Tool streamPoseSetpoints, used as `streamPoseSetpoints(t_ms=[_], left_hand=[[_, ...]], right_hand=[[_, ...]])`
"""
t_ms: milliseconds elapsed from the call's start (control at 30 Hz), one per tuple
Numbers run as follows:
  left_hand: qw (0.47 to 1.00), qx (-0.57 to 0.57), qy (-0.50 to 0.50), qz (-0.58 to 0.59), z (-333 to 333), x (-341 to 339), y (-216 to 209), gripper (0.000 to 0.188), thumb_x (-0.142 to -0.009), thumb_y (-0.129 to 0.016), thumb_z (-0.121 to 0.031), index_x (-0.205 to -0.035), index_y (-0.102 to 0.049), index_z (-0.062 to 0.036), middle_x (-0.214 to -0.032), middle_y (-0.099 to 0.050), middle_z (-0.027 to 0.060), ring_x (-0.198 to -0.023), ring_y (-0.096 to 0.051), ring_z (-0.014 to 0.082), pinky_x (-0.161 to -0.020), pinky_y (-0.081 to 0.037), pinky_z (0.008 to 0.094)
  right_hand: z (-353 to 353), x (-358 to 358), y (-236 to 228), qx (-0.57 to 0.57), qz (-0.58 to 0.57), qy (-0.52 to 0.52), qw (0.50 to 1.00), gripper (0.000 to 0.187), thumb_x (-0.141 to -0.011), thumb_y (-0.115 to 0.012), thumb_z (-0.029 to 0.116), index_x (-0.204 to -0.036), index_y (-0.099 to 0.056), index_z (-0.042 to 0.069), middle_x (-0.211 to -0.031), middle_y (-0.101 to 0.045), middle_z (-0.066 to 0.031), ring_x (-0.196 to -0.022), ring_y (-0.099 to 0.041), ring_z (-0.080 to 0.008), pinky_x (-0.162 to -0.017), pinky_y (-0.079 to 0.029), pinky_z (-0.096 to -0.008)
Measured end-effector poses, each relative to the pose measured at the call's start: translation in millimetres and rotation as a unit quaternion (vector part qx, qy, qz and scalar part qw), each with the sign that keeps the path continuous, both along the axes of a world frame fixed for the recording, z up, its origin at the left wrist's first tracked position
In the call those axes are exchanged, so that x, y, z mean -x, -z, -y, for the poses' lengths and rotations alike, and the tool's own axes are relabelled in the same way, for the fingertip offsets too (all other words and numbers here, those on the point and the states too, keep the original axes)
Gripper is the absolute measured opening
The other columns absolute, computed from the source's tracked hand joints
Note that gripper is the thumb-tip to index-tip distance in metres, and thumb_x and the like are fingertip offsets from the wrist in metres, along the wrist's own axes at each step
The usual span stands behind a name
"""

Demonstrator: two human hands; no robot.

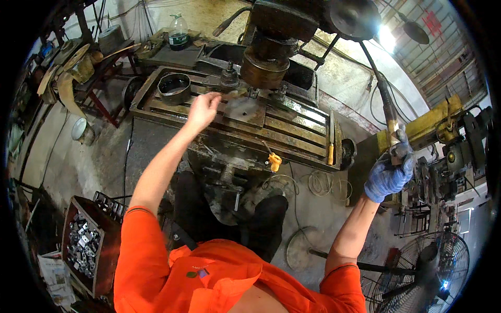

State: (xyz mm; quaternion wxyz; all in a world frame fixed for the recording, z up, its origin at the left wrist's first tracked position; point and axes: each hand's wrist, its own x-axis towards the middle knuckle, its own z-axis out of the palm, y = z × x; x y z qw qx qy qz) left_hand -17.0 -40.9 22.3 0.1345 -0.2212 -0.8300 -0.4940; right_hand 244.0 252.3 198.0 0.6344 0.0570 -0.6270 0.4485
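Note:
My bare left hand (205, 108) reaches over the slotted machine table (292, 134), its fingers pinched together. A thin brownish, brush-like thing (233, 95) juts from the fingertips toward the spindle (265, 68); its exact kind is blurred. Below the spindle, a flat metal plate (245, 111) lies on the table between clamping bolts (229, 75). Left of my hand stands a round metal pot (174, 89) with dark liquid in it. Off to the right, my right hand (390, 172), in a blue-grey glove, is wrapped round the end of the machine's long lever (386, 99).
A yellow-handled tool (331, 151) lies at the table's right end. A yellow handle (274, 161) sticks out at the front edge. On the floor are a wooden box (86, 248) of small metal parts and a bucket (82, 131) at left, and a large fan (425, 271) at right.

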Motion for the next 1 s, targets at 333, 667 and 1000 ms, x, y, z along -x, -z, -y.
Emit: streamPoseSetpoints(t_ms=[333, 667, 1000], left_hand=[[0.95, 0.187, -0.193, -0.158, 103, 51, -19, 0.023, -0.087, -0.051, -0.024, -0.097, -0.063, -0.0067, -0.073, -0.062, 0.0171, -0.07, -0.06, 0.0342, -0.061, -0.047, 0.0428], [0.906, 0.358, -0.148, -0.172, 111, 44, 8, 0.03, -0.082, -0.054, -0.029, -0.108, -0.056, -0.0125, -0.077, -0.061, 0.0123, -0.064, -0.061, 0.0305, -0.057, -0.049, 0.0401], [0.922, 0.318, -0.166, -0.149, 135, 29, -13, 0.04, -0.085, -0.053, -0.037, -0.115, -0.052, -0.0118, -0.077, -0.064, 0.0147, -0.069, -0.062, 0.0316, -0.058, -0.049, 0.0418]], right_hand=[[-15, -4, 24, -0.013, 0.026, -0.067, 0.997, 0.032, -0.09, -0.042, 0.025, -0.081, -0.052, -0.005, -0.091, -0.056, -0.0122, -0.092, -0.05, -0.0229, -0.1, -0.03, -0.0417], [-9, 1, 31, 0.003, -0.003, -0.072, 0.997, 0.037, -0.086, -0.05, 0.03, -0.064, -0.048, 0.0, -0.073, -0.053, -0.0116, -0.084, -0.051, -0.0257, -0.089, -0.037, -0.0424], [-6, -2, 1, -0.046, 0.009, -0.033, 0.998, 0.036, -0.088, -0.046, 0.031, -0.071, -0.051, 0.0, -0.084, -0.056, -0.0132, -0.094, -0.052, -0.0292, -0.093, -0.034, -0.043]])
